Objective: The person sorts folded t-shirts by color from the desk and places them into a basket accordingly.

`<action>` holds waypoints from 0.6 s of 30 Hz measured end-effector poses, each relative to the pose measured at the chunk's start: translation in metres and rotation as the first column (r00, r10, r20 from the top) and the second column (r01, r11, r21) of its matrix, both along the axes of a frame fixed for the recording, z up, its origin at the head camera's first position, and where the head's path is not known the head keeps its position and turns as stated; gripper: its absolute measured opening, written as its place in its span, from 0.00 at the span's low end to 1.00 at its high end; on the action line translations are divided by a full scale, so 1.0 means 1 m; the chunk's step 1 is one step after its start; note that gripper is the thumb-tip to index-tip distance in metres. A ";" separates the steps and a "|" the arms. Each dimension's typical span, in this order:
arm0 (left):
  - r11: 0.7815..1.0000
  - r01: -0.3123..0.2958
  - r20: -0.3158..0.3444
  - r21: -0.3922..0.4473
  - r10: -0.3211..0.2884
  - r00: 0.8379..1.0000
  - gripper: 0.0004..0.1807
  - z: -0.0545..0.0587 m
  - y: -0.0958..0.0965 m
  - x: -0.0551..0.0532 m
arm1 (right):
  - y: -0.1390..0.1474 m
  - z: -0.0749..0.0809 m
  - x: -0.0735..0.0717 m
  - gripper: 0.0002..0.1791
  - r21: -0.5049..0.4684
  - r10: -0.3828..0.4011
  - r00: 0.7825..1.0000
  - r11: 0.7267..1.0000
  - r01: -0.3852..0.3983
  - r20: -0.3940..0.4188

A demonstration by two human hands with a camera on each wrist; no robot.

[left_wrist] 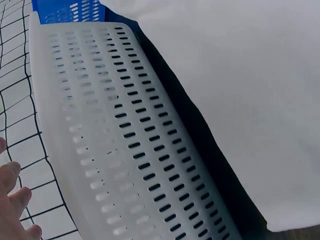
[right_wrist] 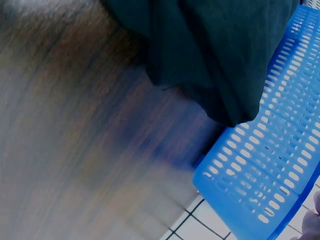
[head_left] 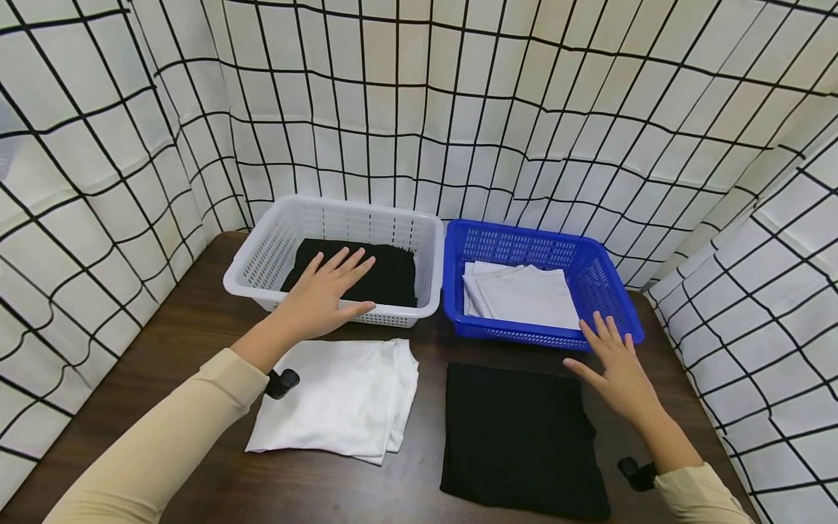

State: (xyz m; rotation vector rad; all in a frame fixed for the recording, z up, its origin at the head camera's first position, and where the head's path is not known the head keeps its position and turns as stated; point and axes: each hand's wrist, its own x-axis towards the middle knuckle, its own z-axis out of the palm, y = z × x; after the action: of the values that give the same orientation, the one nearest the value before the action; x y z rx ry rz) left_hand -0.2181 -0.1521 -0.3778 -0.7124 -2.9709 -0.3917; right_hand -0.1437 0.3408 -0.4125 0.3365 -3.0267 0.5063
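Note:
My left hand (head_left: 327,295) hovers with spread fingers over the front rim of the white basket (head_left: 428,269), in which a folded black cloth (head_left: 393,273) lies. Fingers spread too, my right hand (head_left: 612,367) is at the front right corner of the blue basket (head_left: 465,247); a folded white cloth (head_left: 530,295) lies inside that basket. On the table in front of the white basket is another folded white cloth (head_left: 340,400), partly under my left wrist in the head view. A folded black cloth (head_left: 517,437) lies before the blue basket, left of my right hand. Neither hand holds anything.
Both baskets stand side by side at the back of the dark wooden table (head_left: 419,495). A white curtain with a black grid pattern (head_left: 366,102) encloses the table at the back and on both sides. Small black cameras sit on both wrists.

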 end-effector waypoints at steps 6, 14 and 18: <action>1.000 0.012 -0.019 -0.010 -0.012 1.000 0.45 -0.005 0.006 0.001 | -0.006 -0.003 -0.001 0.46 0.003 0.018 1.000 1.000 -0.018 0.018; 0.999 0.048 -0.007 -0.001 -0.048 0.999 0.44 -0.008 0.013 0.004 | -0.011 -0.003 0.001 0.46 -0.007 0.032 0.999 0.999 -0.032 0.006; 0.998 0.061 -0.003 -0.008 -0.061 0.998 0.44 -0.010 0.018 0.005 | -0.015 -0.001 0.002 0.46 -0.016 0.044 0.999 0.999 -0.044 0.010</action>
State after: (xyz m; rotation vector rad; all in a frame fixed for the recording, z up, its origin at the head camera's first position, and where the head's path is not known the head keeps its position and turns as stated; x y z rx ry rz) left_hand -0.2127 -0.1346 -0.3875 -0.8054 -2.9551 -0.3815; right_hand -0.1415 0.3255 -0.4139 0.4011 -3.0298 0.5366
